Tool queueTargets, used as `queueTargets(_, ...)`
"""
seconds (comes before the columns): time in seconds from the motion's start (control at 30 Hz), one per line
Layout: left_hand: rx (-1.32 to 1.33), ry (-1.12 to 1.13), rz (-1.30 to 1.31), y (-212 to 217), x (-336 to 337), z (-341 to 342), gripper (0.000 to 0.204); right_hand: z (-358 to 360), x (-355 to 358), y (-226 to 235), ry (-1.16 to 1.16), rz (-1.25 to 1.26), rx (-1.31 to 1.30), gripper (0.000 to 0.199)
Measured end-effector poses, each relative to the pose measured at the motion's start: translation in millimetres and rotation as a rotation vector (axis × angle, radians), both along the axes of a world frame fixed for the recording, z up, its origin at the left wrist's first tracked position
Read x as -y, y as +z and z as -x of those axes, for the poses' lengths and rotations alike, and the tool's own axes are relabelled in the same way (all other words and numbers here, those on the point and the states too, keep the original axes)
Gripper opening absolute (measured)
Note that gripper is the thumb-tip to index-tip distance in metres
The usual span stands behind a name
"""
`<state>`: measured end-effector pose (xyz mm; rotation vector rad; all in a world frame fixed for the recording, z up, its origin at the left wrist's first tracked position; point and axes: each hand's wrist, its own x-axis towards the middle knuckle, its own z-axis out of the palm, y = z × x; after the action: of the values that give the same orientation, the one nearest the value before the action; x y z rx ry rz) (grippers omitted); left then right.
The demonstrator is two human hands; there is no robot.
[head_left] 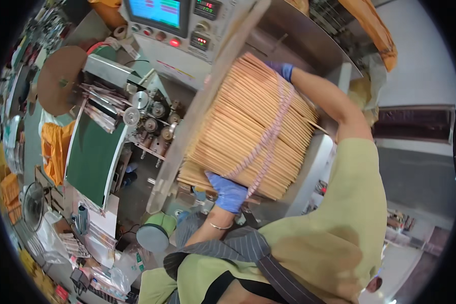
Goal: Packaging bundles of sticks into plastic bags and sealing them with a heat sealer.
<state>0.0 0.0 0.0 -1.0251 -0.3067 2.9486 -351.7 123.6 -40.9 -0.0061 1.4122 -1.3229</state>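
A large bundle of thin wooden sticks [238,126], probably chopsticks, is held tilted between my two hands. A pink-and-white twisted cord [271,134] runs around it. One stick [317,125] pokes out at its right side. My left hand [229,193], in a blue glove, grips the near lower end, its thumb side pressed against the sticks. At the far upper end, my right hand [285,71], also blue-gloved, reaches around the bundle; its fingers are mostly hidden. The bundle lies over a machine's metal trough [301,187], beside a clear plastic edge panel [169,177].
A control panel with a lit screen [159,12] stands at the far side. To the left are rollers [149,111], a green conveyor belt [96,157] and a brown disc [62,81]. A green-and-grey round stool [154,235] stands near my left arm.
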Motion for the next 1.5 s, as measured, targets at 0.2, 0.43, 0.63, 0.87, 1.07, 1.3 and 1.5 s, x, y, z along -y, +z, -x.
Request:
queueTargets(0.2,0.075,-0.153,0.148,27.2,25.4,-26.2,0.055,7.9,13.2,63.8,0.33,-0.849,-1.184,0.05)
queueTargets(0.43,-0.051,-0.154,0.095,56.6,59.0,-96.9,0.029,-104.7,-16.7,122.2,1.026,-0.798,-1.503,0.017)
queueTargets(0.63,0.083,-0.284,1.16,69.0,44.6,-114.6,0.027,-141.8,-12.7,103.9,0.552,-0.946,-1.368,0.016)
queueTargets(0.87,0.166,-1.3,2.234,-51.5,163.5,-266.9,0.03,-373.6,38.6,188.6,-0.37,0.067,-0.068,0.033)
queueTargets(1.07,0.593,-0.947,2.259,-155.5,212.8,-446.5,0.054,-505.4,267.3,-79.7,0.447,0.082,-0.156,0.012)
queueTargets(1.3,1.03,-0.774,1.593,-300.3,112.0,-700.1,0.05,-435.3,332.9,-427.9,0.104,-0.396,-1.401,0.012)
queueTargets(1.5,1.278,-0.543,0.84,-374.9,28.8,-854.0,0.04,-456.1,311.5,-408.9,0.476,-0.724,-1.766,0.029)
